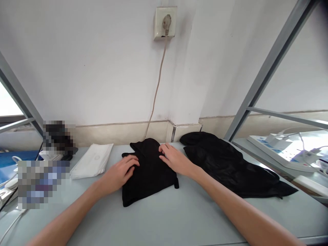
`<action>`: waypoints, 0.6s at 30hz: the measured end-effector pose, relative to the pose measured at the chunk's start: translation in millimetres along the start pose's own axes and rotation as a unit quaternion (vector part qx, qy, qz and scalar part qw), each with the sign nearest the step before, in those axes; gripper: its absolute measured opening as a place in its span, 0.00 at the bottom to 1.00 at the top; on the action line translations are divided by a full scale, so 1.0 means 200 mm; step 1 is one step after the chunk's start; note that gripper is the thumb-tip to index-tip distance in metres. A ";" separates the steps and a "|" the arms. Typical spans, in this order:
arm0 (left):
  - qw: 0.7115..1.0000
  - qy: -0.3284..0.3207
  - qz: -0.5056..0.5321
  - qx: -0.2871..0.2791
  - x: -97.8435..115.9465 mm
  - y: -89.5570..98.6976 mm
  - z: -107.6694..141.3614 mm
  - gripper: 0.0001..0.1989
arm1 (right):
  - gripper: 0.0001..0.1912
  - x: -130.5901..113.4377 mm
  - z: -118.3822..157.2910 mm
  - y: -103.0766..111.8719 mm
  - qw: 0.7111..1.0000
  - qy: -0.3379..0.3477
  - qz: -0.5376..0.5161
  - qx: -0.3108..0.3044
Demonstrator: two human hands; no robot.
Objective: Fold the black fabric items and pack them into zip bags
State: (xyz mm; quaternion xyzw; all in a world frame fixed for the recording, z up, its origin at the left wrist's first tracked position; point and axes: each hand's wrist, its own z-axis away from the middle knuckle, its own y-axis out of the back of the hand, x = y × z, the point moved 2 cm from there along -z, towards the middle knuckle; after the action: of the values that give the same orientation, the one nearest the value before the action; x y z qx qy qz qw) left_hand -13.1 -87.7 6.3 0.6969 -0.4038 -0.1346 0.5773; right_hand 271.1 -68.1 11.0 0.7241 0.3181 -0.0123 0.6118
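Observation:
A piece of black cloth (150,174), looking like a small folded garment, lies flat on the grey table in front of me. My left hand (120,172) rests on its left edge, the fingers slightly bent and apart from the thumb. On the upper right edge of the same cloth is my right hand (176,159), its fingers loosely curved with a gap between them. Neither hand visibly grips the fabric. A short black tab (176,183) sticks out at the cloth's lower right corner.
More black fabric (222,164) lies heaped on the right. Flat white packets (93,160) are stacked on the left. A cable (159,78) hangs from the wall socket (165,24) behind the table. Metal posts (266,75) flank the table; power strips (284,152) lie far right.

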 end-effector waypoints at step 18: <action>0.994 0.023 0.076 -0.080 0.08 -0.01 0.04 0.17 | 0.21 -0.04 0.03 0.13 0.968 -0.043 -0.178 -0.172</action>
State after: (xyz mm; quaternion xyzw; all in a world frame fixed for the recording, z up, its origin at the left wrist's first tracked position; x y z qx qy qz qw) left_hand -6.5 -104.6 7.9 0.6188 -0.4302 -0.1054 0.6488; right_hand 280.7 -78.7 35.7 0.5386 0.4127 -0.0975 0.7281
